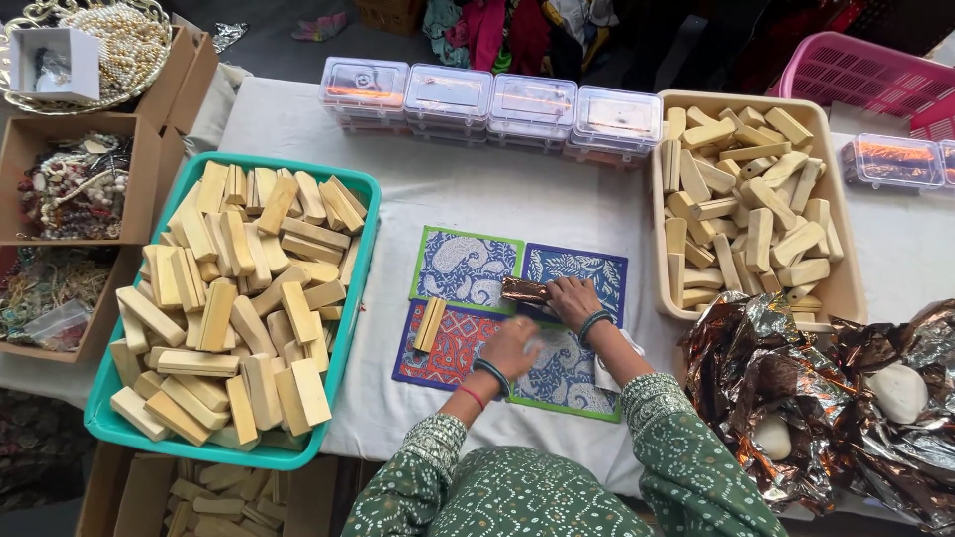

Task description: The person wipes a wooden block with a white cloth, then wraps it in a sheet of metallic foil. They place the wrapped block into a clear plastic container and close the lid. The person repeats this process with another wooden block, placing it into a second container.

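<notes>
My left hand (510, 346) rests with curled fingers on the patterned cloth mats (466, 267) at the table's middle, seemingly pressing a small pale thing; what it is stays hidden. My right hand (574, 301) grips one end of a small block wrapped in shiny copper foil (523, 290), lying on the blue mat. A bare wooden block (430, 324) lies on the red mat, left of my left hand. Both wrists wear dark bangles, and both sleeves are green and patterned.
A teal tray (362, 261) of wooden blocks sits left, a beige tray (841, 268) of blocks right. Clear lidded boxes (489, 106) line the far edge. Crumpled foil (796, 388) lies at right. Cardboard boxes of beads (75, 184) stand far left, with a pink basket (860, 70) behind.
</notes>
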